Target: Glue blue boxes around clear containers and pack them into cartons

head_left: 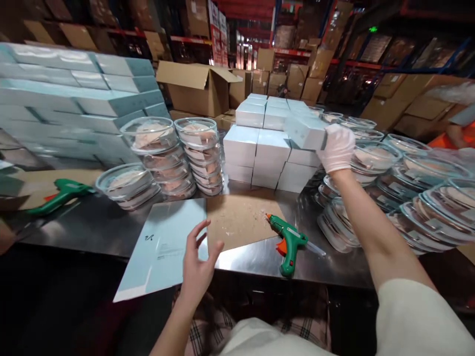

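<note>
My right hand (338, 147), in a white glove, is closed on the end of a pale blue box (302, 129) at the top right of a stack of white and pale blue boxes (239, 143). My bare left hand (200, 262) is open, thumb and fingers apart, with nothing in it. It hovers by the right edge of a flat pale blue card sheet (159, 247) that overhangs the table front. A brown cardboard piece (237, 222) lies beside the sheet. To its right rests a green hot glue gun (291, 240) with an orange trigger, its nozzle over the cardboard.
Stacks of clear round containers (170, 168) stand left of the boxes, and more containers (419, 198) crowd the right. A second green glue gun (63, 195) lies at left. Behind are a wall of blue boxes (81, 104) and an open carton (200, 89). Another person's orange clothing (454, 136) shows at right.
</note>
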Tool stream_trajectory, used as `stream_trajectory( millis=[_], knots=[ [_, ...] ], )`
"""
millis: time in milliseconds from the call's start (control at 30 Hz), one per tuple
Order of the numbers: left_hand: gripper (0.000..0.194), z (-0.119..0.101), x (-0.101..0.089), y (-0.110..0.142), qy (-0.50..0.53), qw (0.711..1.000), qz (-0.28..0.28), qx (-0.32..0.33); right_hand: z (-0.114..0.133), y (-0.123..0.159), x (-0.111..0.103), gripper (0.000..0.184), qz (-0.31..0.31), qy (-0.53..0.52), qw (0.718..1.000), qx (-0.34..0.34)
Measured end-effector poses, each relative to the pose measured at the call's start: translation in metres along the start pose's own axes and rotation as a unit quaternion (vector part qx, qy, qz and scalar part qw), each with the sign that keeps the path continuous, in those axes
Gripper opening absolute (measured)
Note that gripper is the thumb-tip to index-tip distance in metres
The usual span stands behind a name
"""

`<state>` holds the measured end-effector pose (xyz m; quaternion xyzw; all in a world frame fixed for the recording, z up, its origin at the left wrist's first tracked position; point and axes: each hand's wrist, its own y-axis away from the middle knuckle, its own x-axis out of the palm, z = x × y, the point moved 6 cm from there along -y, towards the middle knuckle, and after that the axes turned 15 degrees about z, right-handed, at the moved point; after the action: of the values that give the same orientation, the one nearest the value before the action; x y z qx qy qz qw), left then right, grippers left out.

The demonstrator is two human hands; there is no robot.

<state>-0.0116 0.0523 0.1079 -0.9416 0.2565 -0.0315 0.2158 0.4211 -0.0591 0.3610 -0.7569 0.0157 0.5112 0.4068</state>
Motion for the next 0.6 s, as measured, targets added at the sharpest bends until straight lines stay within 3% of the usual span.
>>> stream_trajectory(
  millis=[67,167,233,333,467,600],
  knots=[
    [0.061,0.002,-0.028,0.002,-0.059,0.997,-0.043,-0.003,0.005,-0.017,0.016,0.056,0.053,0.019,0.998,-0.026],
    [0.07,0.014,-0.083,-0.003,-0.174,0.976,-0.116,-0.054,0.009,-0.017,0.03,0.062,0.075,0.041,0.996,-0.034],
    [0.081,0.025,-0.117,-0.016,-0.272,0.947,-0.127,-0.117,0.01,-0.011,0.035,0.061,0.065,0.052,0.996,-0.016],
    [0.092,0.044,-0.152,-0.039,-0.356,0.895,-0.118,-0.242,0.017,-0.008,0.037,0.053,0.047,0.048,0.998,0.011],
    [0.111,0.066,-0.168,-0.057,-0.346,0.862,-0.146,-0.341,0.027,-0.016,0.038,0.047,0.034,0.041,0.997,0.058],
    [0.121,0.087,-0.163,-0.063,-0.369,0.831,-0.082,-0.408,0.035,-0.024,0.037,0.066,0.052,0.045,0.997,0.046]
  ],
)
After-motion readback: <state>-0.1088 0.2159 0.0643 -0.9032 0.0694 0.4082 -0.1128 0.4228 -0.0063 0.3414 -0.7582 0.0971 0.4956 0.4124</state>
